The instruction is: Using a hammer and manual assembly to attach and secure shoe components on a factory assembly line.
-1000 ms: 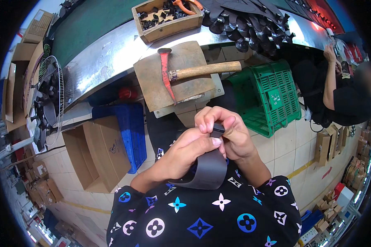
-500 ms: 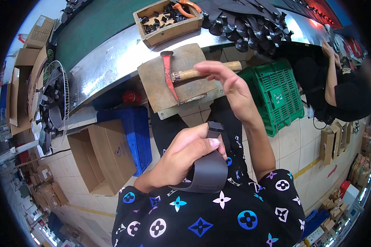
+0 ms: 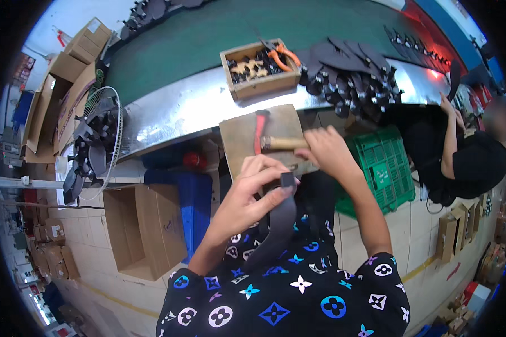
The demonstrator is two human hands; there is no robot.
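The black strap (image 3: 275, 224) hangs from the left hand (image 3: 253, 196), pinched at its buckle end just beside the right hand (image 3: 326, 154), which closes on the hammer handle (image 3: 284, 143). A one-handed pinch may let the strap slip or twist under a blow.

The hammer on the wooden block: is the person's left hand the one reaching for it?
No. The right hand closes on the hammer handle, while the left hand holds up a dark strap.
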